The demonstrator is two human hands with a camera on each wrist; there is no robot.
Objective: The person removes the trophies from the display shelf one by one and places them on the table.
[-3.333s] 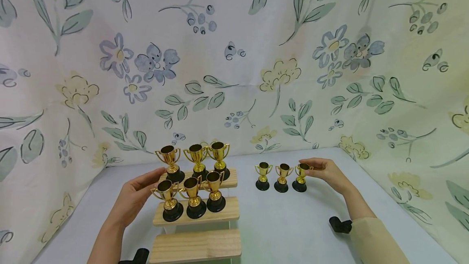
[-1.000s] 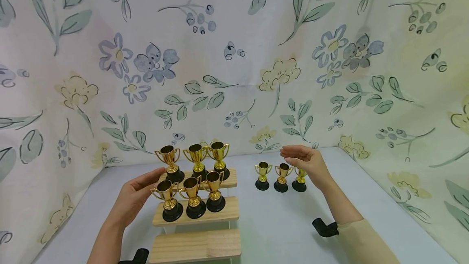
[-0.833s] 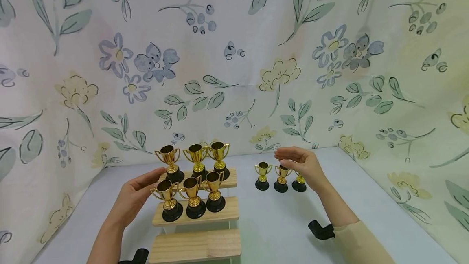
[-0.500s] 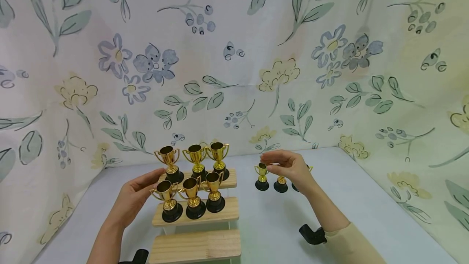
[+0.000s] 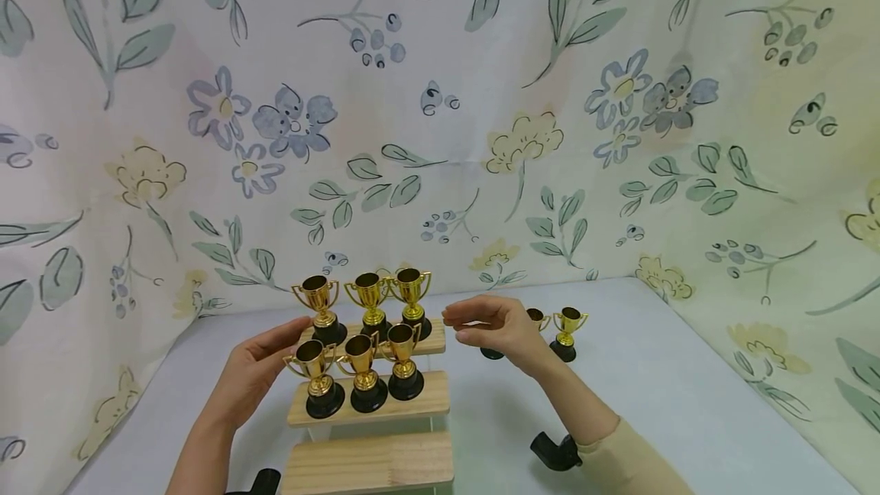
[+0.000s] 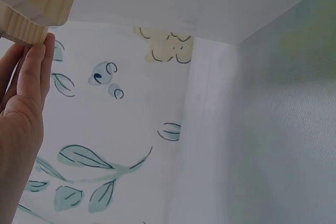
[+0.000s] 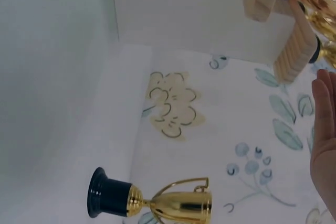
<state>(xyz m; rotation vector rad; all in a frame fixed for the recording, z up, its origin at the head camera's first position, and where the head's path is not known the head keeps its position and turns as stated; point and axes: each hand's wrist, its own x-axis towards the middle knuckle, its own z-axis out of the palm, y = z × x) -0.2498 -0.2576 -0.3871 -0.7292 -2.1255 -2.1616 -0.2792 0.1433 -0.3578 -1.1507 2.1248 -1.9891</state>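
A stepped wooden stand carries three gold trophy cups with black bases on its top board [image 5: 436,338] and three on its middle board [image 5: 435,394]. My left hand [image 5: 249,373] touches the left end of the top board with straight fingers; the left wrist view shows these fingertips against the board's end [image 6: 39,32]. Just off the board's right end, my right hand [image 5: 507,331] is held with its fingers loosely extended and nothing in its grasp. Behind it on the table stand three smaller trophies: the rightmost trophy [image 5: 567,323] shows whole, the others are partly hidden by the hand.
The stand's bottom board [image 5: 371,461] is bare. A white table [image 5: 660,373] runs back to a hanging floral cloth [image 5: 440,113]. A black fitting [image 5: 555,452] sits at the right wrist, and another [image 5: 264,482] is by the left forearm.
My right hand has left the rightmost small trophy and swept left, past the other small trophies, to the right end of the top board. The left hand and the trophies have stayed put.
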